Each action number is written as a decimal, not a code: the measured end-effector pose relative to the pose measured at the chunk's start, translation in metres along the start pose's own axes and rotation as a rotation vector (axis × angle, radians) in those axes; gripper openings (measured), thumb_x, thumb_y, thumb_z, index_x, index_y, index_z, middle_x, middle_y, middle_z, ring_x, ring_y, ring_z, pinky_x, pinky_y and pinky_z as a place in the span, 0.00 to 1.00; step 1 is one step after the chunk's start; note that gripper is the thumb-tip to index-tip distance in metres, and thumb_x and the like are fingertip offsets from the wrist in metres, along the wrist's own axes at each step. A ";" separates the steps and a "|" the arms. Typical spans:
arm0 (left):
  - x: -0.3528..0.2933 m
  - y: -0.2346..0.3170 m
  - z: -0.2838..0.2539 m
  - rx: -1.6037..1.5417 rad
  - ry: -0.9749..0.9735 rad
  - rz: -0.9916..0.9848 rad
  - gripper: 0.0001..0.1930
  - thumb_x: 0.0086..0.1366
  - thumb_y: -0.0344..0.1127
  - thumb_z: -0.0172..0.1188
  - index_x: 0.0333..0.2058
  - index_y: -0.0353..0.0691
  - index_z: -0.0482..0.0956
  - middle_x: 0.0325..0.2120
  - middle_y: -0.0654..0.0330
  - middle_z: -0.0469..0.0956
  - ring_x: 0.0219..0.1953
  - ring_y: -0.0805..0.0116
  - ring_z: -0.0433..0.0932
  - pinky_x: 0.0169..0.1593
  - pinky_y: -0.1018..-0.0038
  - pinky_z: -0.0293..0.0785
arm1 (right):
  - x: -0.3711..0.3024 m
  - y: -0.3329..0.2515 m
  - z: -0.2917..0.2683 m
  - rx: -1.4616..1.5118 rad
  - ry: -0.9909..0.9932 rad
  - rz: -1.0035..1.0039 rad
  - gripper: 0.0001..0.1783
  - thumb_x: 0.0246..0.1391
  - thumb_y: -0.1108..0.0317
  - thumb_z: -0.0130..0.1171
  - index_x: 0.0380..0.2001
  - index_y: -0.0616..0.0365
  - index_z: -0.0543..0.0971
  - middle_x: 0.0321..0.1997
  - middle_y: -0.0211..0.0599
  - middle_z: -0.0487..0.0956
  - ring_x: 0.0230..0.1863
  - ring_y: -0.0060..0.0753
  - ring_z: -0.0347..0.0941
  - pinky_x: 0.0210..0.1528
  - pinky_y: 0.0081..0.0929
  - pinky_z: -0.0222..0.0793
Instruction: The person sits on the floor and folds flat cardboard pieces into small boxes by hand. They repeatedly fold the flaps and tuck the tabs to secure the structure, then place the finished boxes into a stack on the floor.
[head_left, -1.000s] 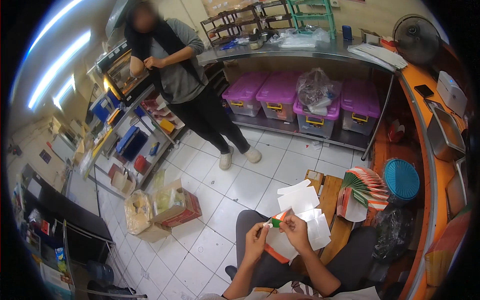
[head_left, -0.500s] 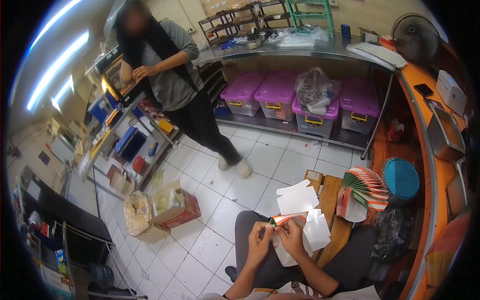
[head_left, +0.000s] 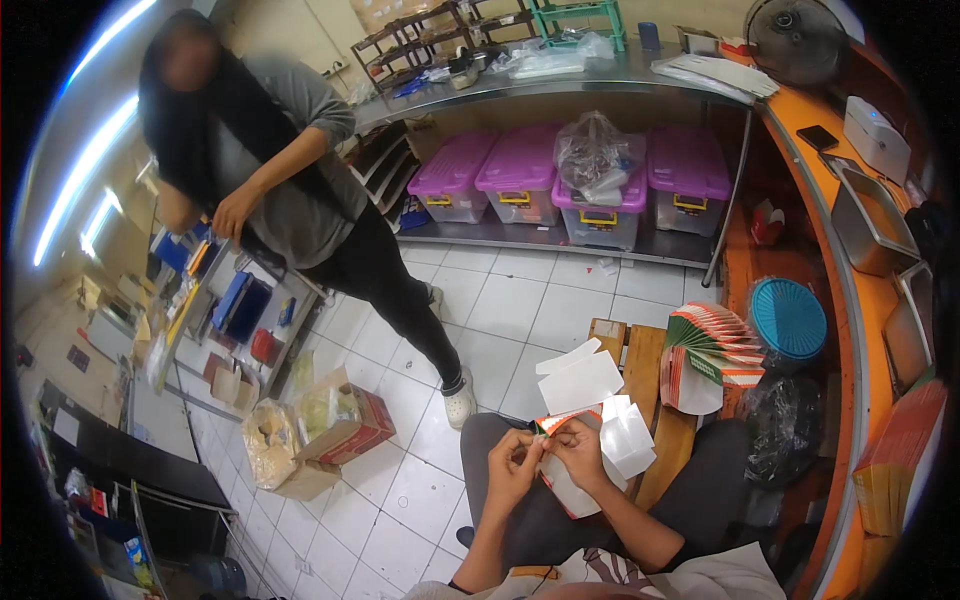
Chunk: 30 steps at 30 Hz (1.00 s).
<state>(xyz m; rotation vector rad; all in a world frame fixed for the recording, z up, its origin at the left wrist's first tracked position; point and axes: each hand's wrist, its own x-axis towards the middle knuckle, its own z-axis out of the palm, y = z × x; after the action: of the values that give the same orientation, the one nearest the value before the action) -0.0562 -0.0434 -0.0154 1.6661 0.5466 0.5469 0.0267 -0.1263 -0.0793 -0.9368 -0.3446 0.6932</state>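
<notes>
In my lap is a white paper food carton with a red and green printed edge. My left hand pinches its green corner, and my right hand grips the same printed edge, fingertips close together. White card flaps spread out beyond my hands, over my leg and the wooden bench; I cannot tell whether they all belong to the held carton. Right of them, a fanned stack of folded cartons, red, green and white, sits on the bench.
A person stands ahead to the left. Open cardboard boxes sit on the tiled floor. Purple-lidded bins line a shelf under the metal table. At right are a blue-lidded tub, an orange counter and more stacked cartons.
The person ahead has stepped nearer and to the left, lowering the hands. My view has shifted slightly. Both my hands stay on the carton's edge, with little movement of the fingers.
</notes>
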 end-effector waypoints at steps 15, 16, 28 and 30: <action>-0.020 0.000 -0.013 -0.391 0.033 0.183 0.06 0.58 0.26 0.58 0.25 0.36 0.69 0.29 0.59 0.71 0.32 0.73 0.69 0.37 0.78 0.66 | -0.019 -0.045 0.032 -0.275 -0.127 -0.184 0.07 0.42 0.74 0.63 0.26 0.66 0.77 0.22 0.33 0.76 0.24 0.19 0.70 0.25 0.18 0.64; -0.020 0.002 -0.013 -0.379 0.012 0.211 0.07 0.57 0.26 0.59 0.25 0.36 0.69 0.28 0.60 0.70 0.33 0.73 0.68 0.37 0.78 0.66 | -0.017 -0.047 0.031 -0.323 -0.137 -0.202 0.07 0.42 0.74 0.62 0.26 0.66 0.77 0.22 0.33 0.76 0.25 0.20 0.71 0.26 0.20 0.65; -0.007 0.022 -0.023 -0.481 -0.320 0.144 0.11 0.55 0.26 0.60 0.19 0.35 0.67 0.52 0.44 0.63 0.44 0.61 0.71 0.31 0.73 0.76 | -0.021 -0.051 0.024 0.006 -0.333 0.073 0.10 0.53 0.74 0.52 0.39 0.63 0.72 0.31 0.31 0.74 0.28 0.20 0.71 0.28 0.18 0.66; -0.009 0.020 -0.017 -0.481 -0.303 0.100 0.11 0.54 0.25 0.60 0.18 0.34 0.66 0.52 0.44 0.63 0.44 0.61 0.72 0.31 0.74 0.76 | -0.023 -0.064 0.029 0.096 -0.271 0.209 0.09 0.53 0.76 0.51 0.39 0.62 0.73 0.31 0.30 0.74 0.28 0.19 0.70 0.27 0.15 0.65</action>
<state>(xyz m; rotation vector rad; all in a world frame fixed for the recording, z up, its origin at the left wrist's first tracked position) -0.0723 -0.0392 0.0068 1.2855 0.0964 0.4438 0.0185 -0.1498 -0.0090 -0.7951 -0.4526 1.0245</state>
